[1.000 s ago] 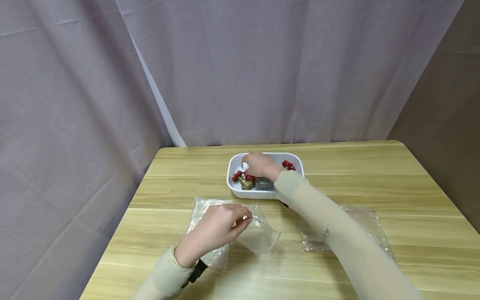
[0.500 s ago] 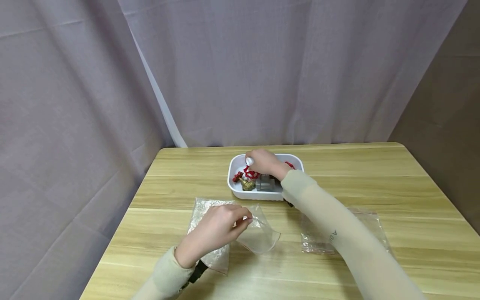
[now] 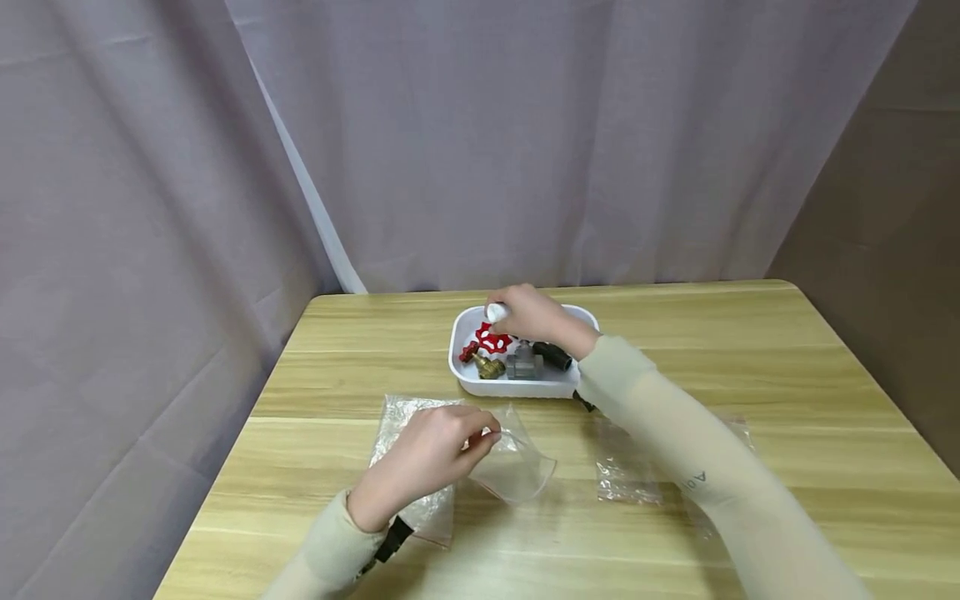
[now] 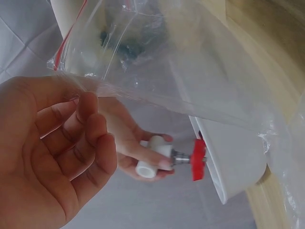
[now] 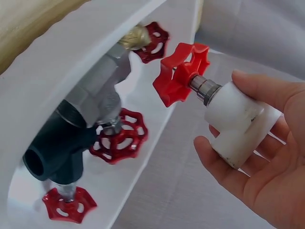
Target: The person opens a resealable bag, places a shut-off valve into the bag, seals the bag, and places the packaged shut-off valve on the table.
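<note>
I saw the right hand [image 3: 529, 313] grip a white, red-wheeled valve [image 5: 233, 112] just above the far tray [image 3: 491, 387]; nearer, leftward, the left hand [image 3: 427, 454] pinched a clear bag [image 3: 517, 479].

Site: a curtained-off tabletop work booth; the type of building around it could not be determined. Greyish curtains [image 3: 450, 150] hung behind and to the left of a wood-grain table [image 3: 750, 350]; a brownish panel or cloth [image 3: 877, 192] bounded the right. A white tray [image 3: 517, 389] of handwheel valves [image 3: 522, 364] and clear plastic bags [image 3: 435, 512] indicated small-parts bench work.
</note>
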Motion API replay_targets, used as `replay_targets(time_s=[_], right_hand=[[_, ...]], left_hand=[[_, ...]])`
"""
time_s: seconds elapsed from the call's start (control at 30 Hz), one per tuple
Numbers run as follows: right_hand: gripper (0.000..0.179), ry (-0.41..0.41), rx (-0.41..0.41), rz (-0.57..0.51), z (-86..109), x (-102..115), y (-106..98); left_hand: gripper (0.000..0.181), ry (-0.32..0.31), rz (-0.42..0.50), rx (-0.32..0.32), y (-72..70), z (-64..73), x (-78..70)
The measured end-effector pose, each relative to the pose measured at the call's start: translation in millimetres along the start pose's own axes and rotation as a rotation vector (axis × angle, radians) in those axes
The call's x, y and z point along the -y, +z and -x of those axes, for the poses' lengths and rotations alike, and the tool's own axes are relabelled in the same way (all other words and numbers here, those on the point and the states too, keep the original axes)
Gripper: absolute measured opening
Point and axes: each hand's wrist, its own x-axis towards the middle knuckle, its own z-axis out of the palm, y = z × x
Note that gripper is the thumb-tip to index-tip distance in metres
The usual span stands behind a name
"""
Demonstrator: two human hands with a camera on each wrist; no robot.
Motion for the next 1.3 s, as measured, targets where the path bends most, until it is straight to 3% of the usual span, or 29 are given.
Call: replay_targets(time_s=[0.37, 0.83, 1.13, 1.3], right_hand=[[0.022, -0.103, -0.043, 0.03, 38.2, 24, -25], [0.024, -0.28, -0.222, -0.012, 109.2, 71, -60], [0.029, -0.473, -0.362, 0.028, 142.7, 90, -58], [0.03, -0.53, -0.393, 0.047, 152.8, 96, -51]], left_hand=[[0.005, 0.001, 0.036, 0.012, -1.5, -13.1, 7.1], [0.007, -0.064, 0.118, -0.019, -11.1, -21.1, 23.7], [0.008, -0.077, 0.165, -0.052, -13.7, -24.6, 25.1], [0.019, -0.08, 0.165, -0.092, -17.5, -26.7, 24.6]])
